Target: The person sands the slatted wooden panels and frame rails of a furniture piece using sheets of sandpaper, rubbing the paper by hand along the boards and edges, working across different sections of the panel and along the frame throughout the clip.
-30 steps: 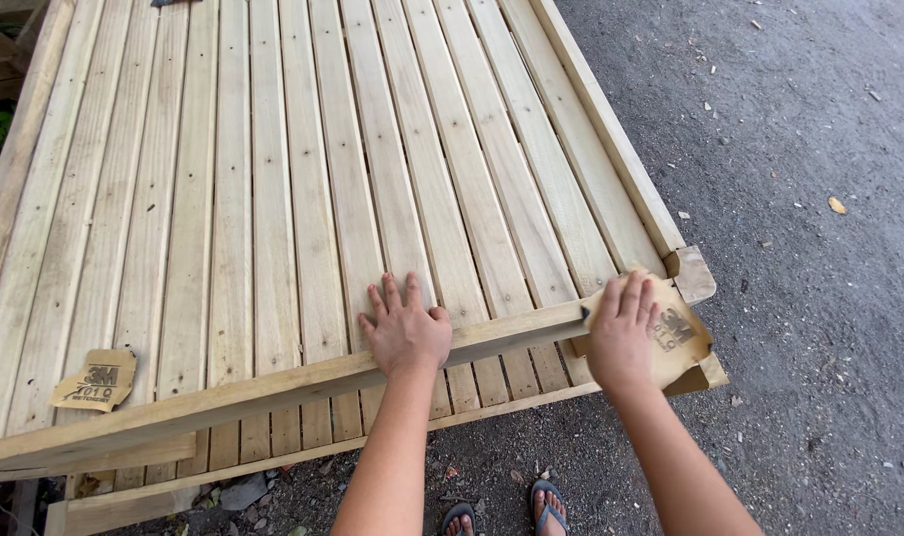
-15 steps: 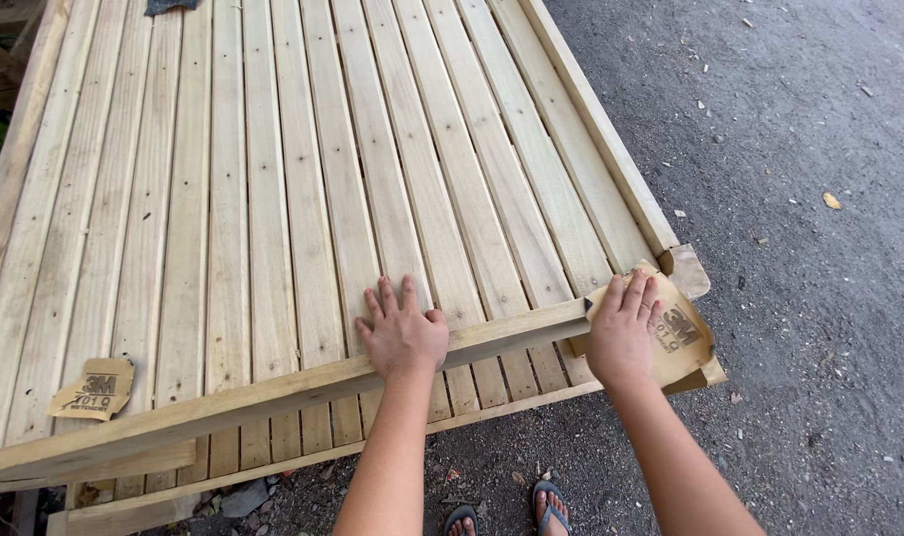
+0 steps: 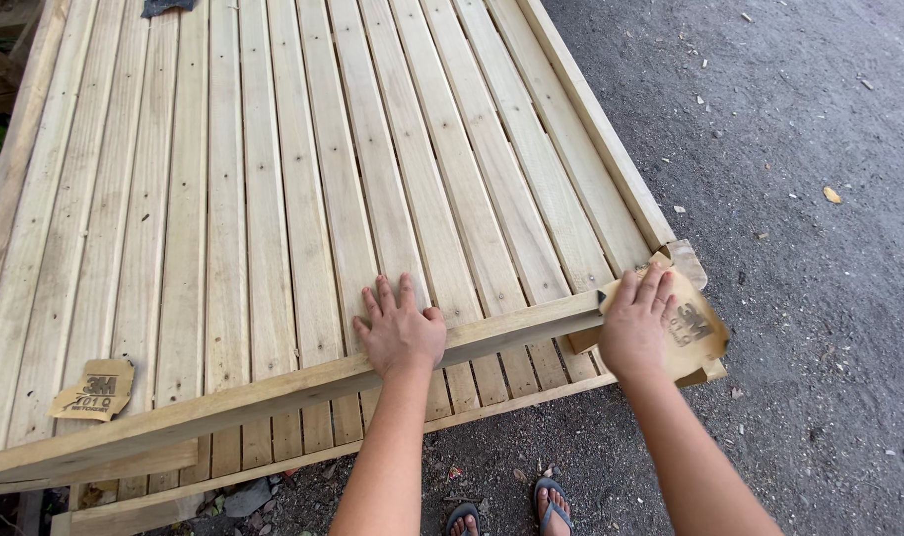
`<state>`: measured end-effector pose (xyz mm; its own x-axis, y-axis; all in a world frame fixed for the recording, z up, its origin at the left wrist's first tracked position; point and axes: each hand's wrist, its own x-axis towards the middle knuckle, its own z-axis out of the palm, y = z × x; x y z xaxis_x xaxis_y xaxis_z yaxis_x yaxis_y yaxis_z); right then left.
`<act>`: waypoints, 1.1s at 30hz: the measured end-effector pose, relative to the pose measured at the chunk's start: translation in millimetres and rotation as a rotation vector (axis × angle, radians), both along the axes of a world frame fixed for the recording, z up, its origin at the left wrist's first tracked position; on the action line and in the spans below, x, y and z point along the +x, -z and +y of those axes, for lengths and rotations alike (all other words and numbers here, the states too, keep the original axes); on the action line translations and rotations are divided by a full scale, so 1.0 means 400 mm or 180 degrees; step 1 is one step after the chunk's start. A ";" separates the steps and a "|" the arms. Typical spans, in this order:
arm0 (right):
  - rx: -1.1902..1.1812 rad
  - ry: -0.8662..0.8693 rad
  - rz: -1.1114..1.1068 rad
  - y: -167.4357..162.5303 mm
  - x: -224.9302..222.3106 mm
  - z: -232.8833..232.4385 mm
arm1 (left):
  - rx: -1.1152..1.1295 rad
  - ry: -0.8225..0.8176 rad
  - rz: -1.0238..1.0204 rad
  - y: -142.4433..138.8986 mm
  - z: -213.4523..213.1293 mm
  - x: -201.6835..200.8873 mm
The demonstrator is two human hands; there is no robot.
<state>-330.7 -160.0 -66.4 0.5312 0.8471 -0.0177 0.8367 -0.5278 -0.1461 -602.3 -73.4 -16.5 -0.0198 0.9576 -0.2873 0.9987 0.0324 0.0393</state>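
left hand (image 3: 400, 333) lies flat and open on the loose plank (image 3: 303, 389) across the slatted panel (image 3: 273, 199) while right hand (image 3: 633, 328) presses sandpaper (image 3: 692, 333) onto its end; best steady it, rubbing evenly.

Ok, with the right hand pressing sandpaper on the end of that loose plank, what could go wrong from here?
1. The long pale wooden plank lies slanted and loose across the slatted timber frame; only the left hand pins it, so it may slide.
2. The right hand presses the tan sandpaper sheet at the plank's sharp end, which risks splinters.
3. Feet in open sandals stand below the overhanging frame edge.
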 end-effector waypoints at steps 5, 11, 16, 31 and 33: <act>-0.0816 -0.1282 -0.0268 0.043 -0.333 0.014 | 0.0029 0.0044 0.0049 -0.002 -0.001 -0.001; -0.0443 -0.0863 0.0131 0.049 -0.151 0.009 | 0.0053 0.0080 0.0030 -0.001 -0.002 -0.005; -0.0096 -0.0068 -0.0329 0.037 0.027 0.006 | 0.0004 0.0014 0.0064 -0.001 0.000 0.002; -0.0504 0.0158 0.0412 -0.070 -0.034 0.002 | 0.0007 -0.0034 -0.0022 -0.004 -0.004 0.003; -0.0420 0.0220 0.0175 -0.056 -0.020 0.010 | 0.0033 -0.0042 -0.0041 -0.005 -0.005 0.004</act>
